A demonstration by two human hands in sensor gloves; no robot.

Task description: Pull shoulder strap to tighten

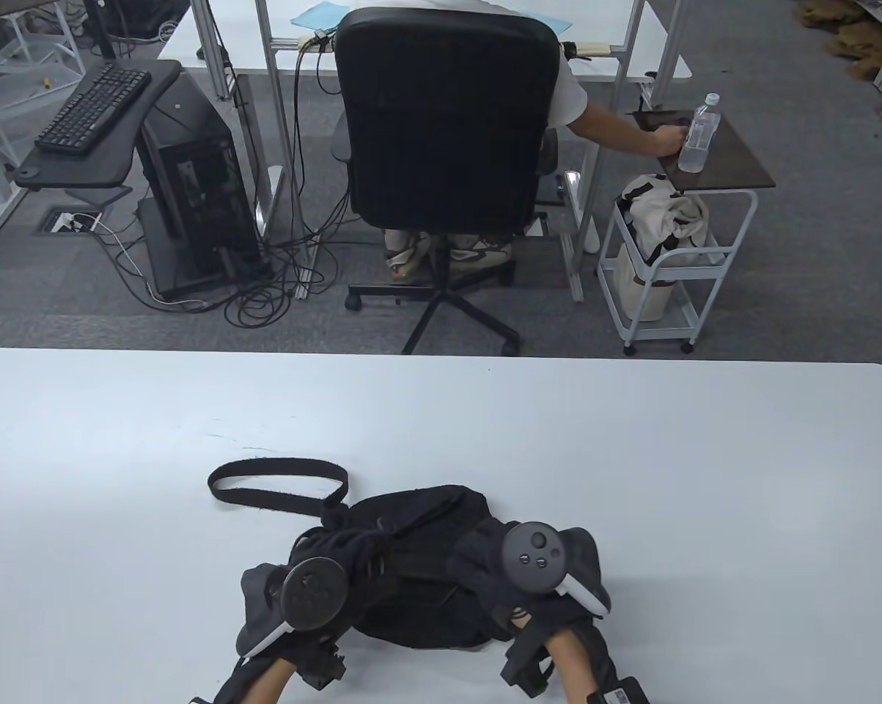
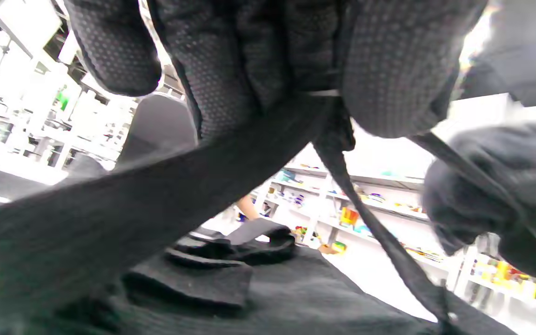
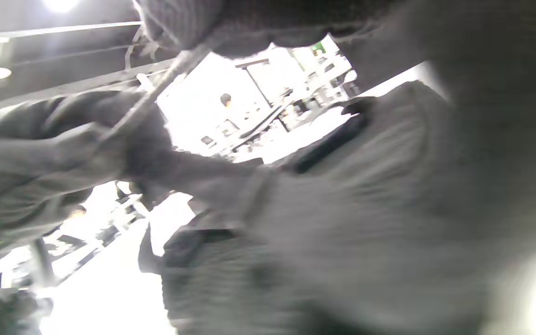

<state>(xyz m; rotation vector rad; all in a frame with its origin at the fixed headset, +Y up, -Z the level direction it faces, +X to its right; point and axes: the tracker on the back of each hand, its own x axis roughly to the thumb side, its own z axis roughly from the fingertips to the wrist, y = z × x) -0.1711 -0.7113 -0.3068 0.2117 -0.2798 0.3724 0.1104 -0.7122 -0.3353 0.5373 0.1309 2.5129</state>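
A black bag (image 1: 419,528) lies on the white table (image 1: 631,469) near the front edge. Its wide shoulder strap (image 1: 279,484) loops out to the far left. My left hand (image 1: 331,550) rests on the bag's left side. In the left wrist view its fingers (image 2: 379,79) grip the wide strap (image 2: 110,209), and a thin strap (image 2: 379,232) runs down from them to the bag (image 2: 296,293). My right hand (image 1: 484,565) is on the bag's right side. In the blurred right wrist view its fingers (image 3: 212,23) pinch a thin strap (image 3: 165,83) that leads to my left hand (image 3: 63,149).
Beyond the table's far edge are a black office chair (image 1: 441,125) with a person seated in it, a white cart (image 1: 668,257) with a water bottle (image 1: 701,136) on its top, and a computer tower (image 1: 191,183) with loose cables.
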